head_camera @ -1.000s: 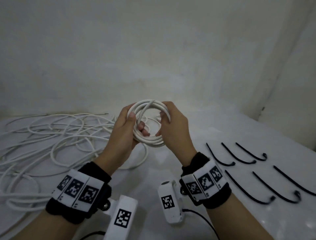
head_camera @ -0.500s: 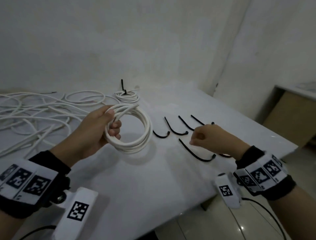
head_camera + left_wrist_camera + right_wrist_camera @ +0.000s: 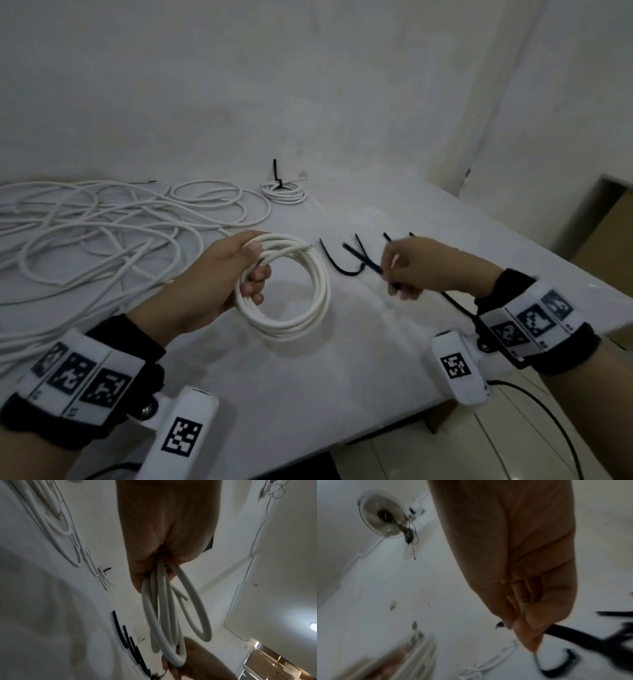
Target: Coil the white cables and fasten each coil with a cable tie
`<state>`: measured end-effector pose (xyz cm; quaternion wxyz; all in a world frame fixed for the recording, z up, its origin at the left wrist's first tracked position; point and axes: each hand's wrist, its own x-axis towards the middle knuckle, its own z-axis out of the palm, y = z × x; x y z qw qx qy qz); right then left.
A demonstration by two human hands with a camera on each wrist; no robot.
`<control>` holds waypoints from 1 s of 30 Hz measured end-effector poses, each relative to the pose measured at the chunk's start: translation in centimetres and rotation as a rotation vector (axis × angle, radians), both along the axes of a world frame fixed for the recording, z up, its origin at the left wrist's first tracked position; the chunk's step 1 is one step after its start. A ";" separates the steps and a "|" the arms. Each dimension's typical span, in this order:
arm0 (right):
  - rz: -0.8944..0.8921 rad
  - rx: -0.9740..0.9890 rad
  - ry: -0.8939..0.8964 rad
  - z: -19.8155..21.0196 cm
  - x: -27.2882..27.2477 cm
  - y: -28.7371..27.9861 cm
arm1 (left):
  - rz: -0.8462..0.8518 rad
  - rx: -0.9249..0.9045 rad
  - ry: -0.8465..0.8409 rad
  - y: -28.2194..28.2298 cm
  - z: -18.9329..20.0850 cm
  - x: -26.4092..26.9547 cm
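Coil [image 3: 291,291] gripped by left hand [image 3: 219,277], tilted | right hand [image 3: 421,270] pinches cable tie [image 3: 363,262], tip pointing far-left

A white counter [image 3: 308,377] lies under both hands and ends in an edge on the near side of the right one. Behind it, beyond the hands, a pale, scuffed wall [image 3: 239,85] rises and meets a second wall [image 3: 565,85] at a corner past the right hand. Farther right stands a brown cabinet [image 3: 603,233] with a light top. Pale floor tiles [image 3: 462,445] show below the counter edge. A wall fan [image 3: 385,519] hangs high up, a cord dangling from it. A round ceiling lamp [image 3: 313,626] glows overhead.
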<state>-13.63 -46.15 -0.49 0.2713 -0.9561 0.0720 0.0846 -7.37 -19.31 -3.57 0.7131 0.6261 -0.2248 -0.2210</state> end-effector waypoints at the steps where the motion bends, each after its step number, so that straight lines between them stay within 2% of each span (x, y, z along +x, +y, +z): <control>1: -0.001 0.107 -0.081 0.8 0.6 1.0 | 0.001 0.015 -0.007 0.4 -0.1 0.1; 3: 0.039 0.227 -0.253 2.0 1.9 3.4 | -0.003 0.037 -0.019 1.4 -0.2 0.5; 6: 0.098 0.289 -0.460 2.4 4.3 6.9 | -0.012 0.041 -0.017 3.2 -0.5 1.1; 9: 0.100 0.305 -0.554 1.1 6.8 10.1 | -0.036 0.000 -0.007 4.7 -0.8 1.7; 11: 0.122 0.277 -0.556 0.0 8.1 11.8 | -0.036 -0.027 0.007 5.4 -1.1 2.0; 14: 0.189 0.217 -0.494 -1.0 9.4 13.3 | -0.042 -0.034 -0.006 5.9 -1.7 2.4; 18: 0.281 0.263 -0.388 -1.5 9.6 14.2 | 0.003 0.022 -0.077 5.9 -2.0 2.5; 20: 0.316 0.386 -0.328 -1.9 9.4 14.3 | 0.073 0.056 -0.122 5.9 -1.9 2.6; 23: 0.250 0.688 -0.154 -2.6 9.1 14.4 | 0.154 0.111 -0.165 5.8 -2.3 3.0; 27: 0.181 0.939 0.076 -3.8 8.8 14.7 | 0.095 0.136 -0.170 5.7 -2.5 2.8; 30: 0.154 1.014 0.115 -4.4 8.9 14.9 | 0.049 0.124 -0.210 5.8 -2.3 2.5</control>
